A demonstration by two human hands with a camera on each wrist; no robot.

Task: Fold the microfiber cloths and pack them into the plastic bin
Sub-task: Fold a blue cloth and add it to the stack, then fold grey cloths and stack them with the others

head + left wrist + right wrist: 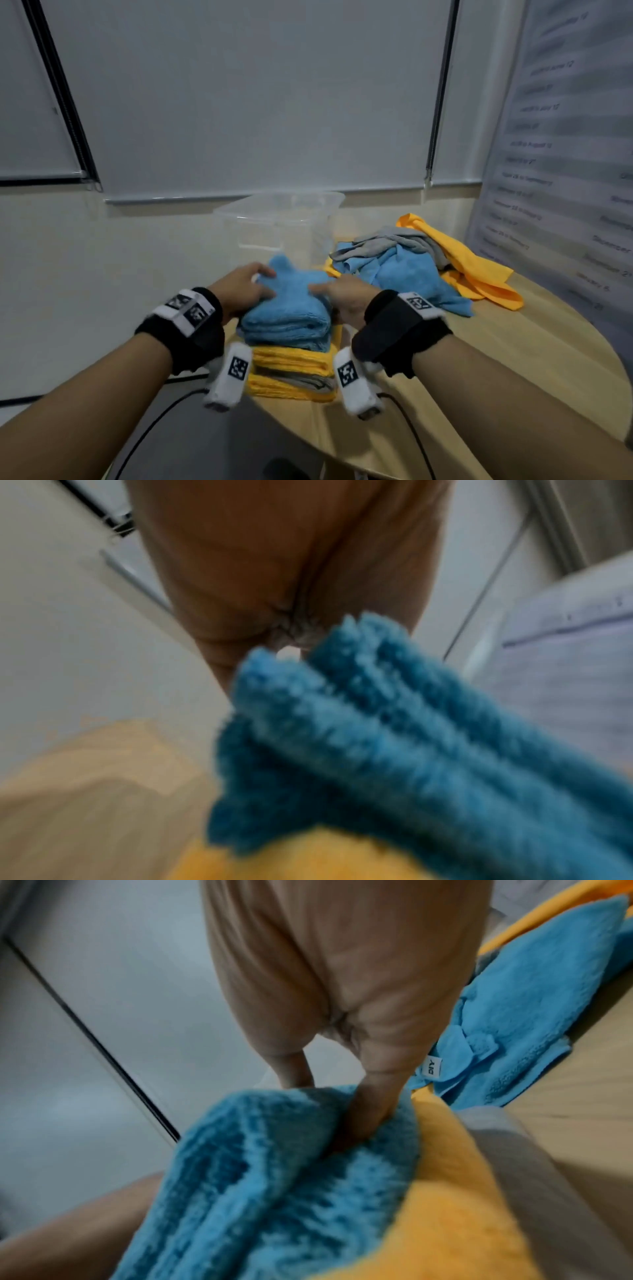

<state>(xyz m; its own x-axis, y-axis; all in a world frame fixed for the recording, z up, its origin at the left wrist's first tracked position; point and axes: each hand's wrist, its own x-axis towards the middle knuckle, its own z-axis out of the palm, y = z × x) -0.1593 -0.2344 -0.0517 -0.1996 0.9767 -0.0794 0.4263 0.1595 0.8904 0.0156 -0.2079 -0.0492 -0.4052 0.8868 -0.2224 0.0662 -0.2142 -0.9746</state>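
Observation:
A folded blue cloth [287, 308] lies on top of a stack of folded yellow [294, 359] and grey [305, 379] cloths at the table's near edge. My left hand [269, 282] grips its left side, thumb and fingers over the top. My right hand [318, 291] pinches its right side. In the right wrist view the right hand [342, 1096] has its fingers dug into the blue cloth [274, 1177]. The left wrist view, blurred, shows the left hand [291, 588] against the cloth's layered edge [377, 737], fingertips hidden. The clear plastic bin [239, 212] stands just behind the stack.
A loose pile of blue [411, 270], grey [387, 243] and yellow [479, 270] cloths lies at the back right of the round wooden table [513, 359]. A wall with blinds is close behind; a printed poster [565, 154] hangs at right. Black cables [154, 421] trail from my wrists.

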